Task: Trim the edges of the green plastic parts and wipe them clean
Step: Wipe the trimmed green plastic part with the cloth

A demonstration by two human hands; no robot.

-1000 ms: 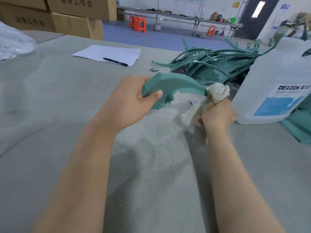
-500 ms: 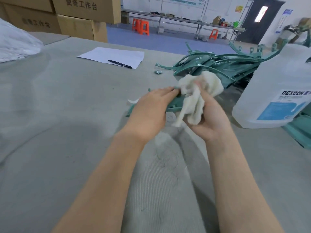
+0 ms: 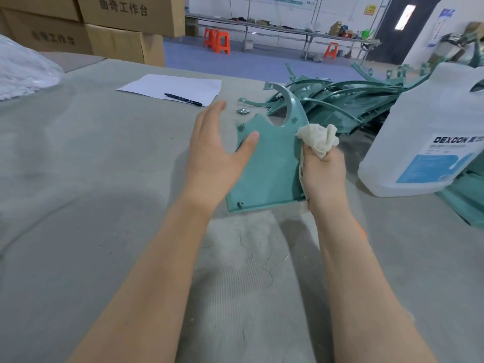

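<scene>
**Head view: my left hand has let go, and the part now shows me its inner face**

A second ago my left hand [image 3: 217, 153] gripped the green part [image 3: 269, 169] by its curved end. Half a second ago both hands met around the cloth [image 3: 318, 138] with the part low beneath them. Now the left is spread wide, fingers straight, at the part's left edge. The thumb overlaps that edge, but I cannot tell whether it touches. My right hand [image 3: 324, 176] is curled tight around the bunched cloth at the part's right edge.

The part sits at centre frame with its broad ribbed side and small pegs towards me, its lower edge close to the table [image 3: 78, 179]. I judge that one side is wiped and this face comes next. The trimming on this piece looks finished, since neither hand holds a blade.

My right hand hides the part's right rim, so I cannot tell whether my fingers pinch the plastic or only the cloth. Something orange [image 3: 362, 231] peeks out beside my right forearm, too covered to name. In the upper right, the pile of green parts [image 3: 340, 106] runs behind the white jug [image 3: 424, 132], so I cannot count it. A second green piece is cut off at the right border.
</scene>
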